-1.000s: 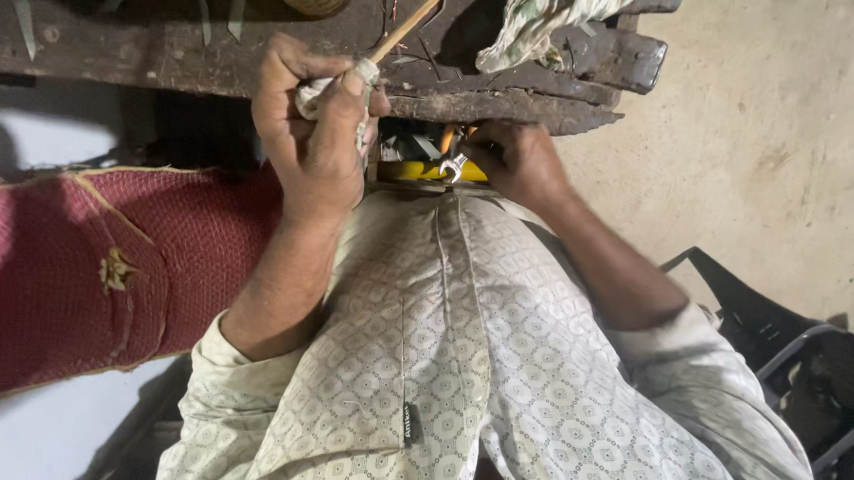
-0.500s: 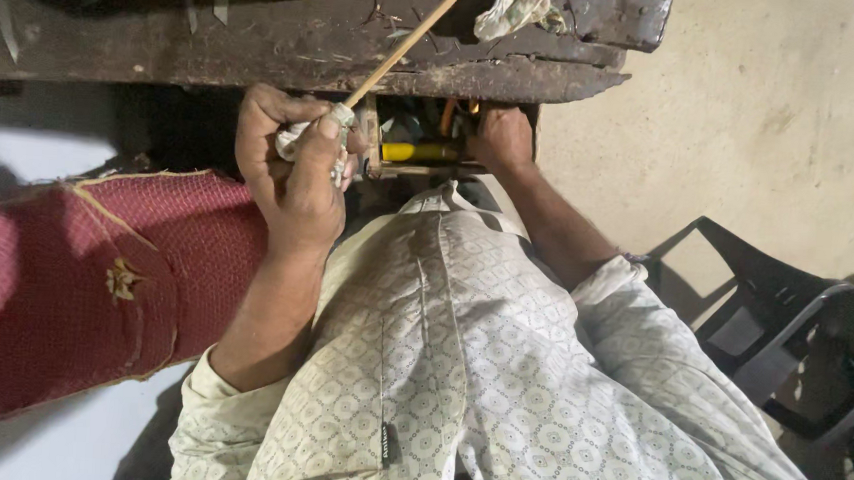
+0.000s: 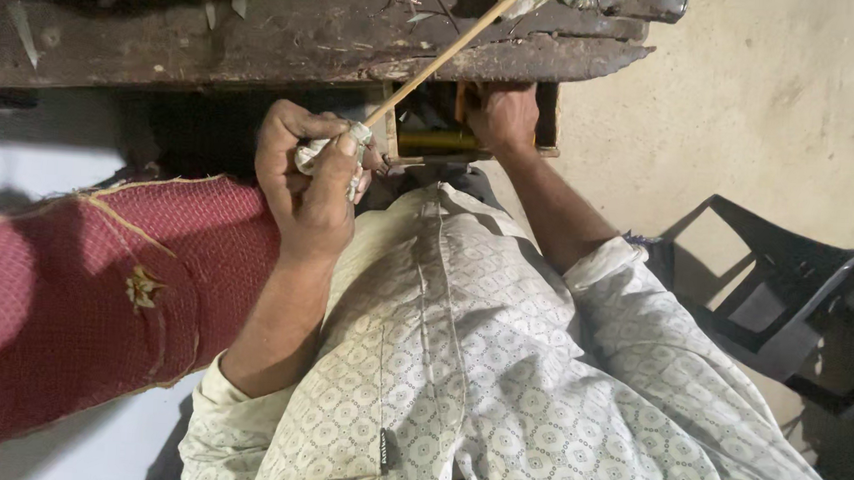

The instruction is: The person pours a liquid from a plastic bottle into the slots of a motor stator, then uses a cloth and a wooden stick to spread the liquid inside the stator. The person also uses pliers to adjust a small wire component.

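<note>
Thin wooden stick (image 3: 446, 56) runs diagonally from frame centre to the top edge, over the worn workbench (image 3: 262, 46). Our left hand (image 3: 315, 181) fists its cloth-wrapped lower end, likely for grip. Right hand (image 3: 502, 117) reaches into the open drawer (image 3: 432, 138) upper centre; we can't tell its grip.

dim, warm light — deep shadows

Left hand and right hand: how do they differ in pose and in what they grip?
The left hand is closed in a fist round a thin wooden stick with pale cloth wrapped at its grip; the right hand reaches into a small drawer under the worn wooden bench. The left hand is in plain view, the right partly hidden, its grip unclear. Both are bare.
</note>
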### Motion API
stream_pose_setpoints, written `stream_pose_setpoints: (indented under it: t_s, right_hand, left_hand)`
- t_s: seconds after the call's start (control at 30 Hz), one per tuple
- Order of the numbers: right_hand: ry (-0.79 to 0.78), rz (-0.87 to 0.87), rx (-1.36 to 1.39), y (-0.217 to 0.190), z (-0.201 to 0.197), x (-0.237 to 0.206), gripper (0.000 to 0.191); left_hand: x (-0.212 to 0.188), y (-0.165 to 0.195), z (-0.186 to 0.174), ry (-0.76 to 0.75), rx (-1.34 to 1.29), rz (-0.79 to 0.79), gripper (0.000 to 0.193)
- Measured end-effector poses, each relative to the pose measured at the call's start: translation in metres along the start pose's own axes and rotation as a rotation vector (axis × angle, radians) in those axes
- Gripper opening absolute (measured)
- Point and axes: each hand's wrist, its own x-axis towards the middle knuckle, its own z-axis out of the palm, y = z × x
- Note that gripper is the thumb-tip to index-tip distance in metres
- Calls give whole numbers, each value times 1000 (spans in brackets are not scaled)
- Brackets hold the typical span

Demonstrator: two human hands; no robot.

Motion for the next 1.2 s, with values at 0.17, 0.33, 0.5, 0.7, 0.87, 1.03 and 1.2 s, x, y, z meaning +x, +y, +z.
stream_pose_setpoints:
  t_s: [0.17, 0.33, 0.5, 0.7, 0.87, 1.03, 1.2]
  right_hand:
    - [60, 134, 188, -8, -23, -38, 46]
    - [19, -83, 180, -3, -38, -55, 41]
    - [-31, -31, 331, -3, -55, -80, 32]
    - [-285, 212, 258, 5, -53, -115, 32]
    - [28, -38, 37, 15, -19, -74, 40]
    - [-394, 374, 102, 10, -20, -40, 29]
    - [-373, 478, 190, 3, -42, -48, 44]
  left_hand:
    - [5, -3, 5, -25, -72, -67, 14]
    - [14, 0, 25, -64, -111, -131, 13]
    - [17, 4, 33, -95, -80, -171, 13]
    - [11, -21, 26, -62, -126, -262, 13]
    - [7, -21, 29, -74, -196, -359, 11]
    - [12, -4, 32, -101, -271, -343, 11]
    - [16, 3, 37, -120, -294, -320, 11]
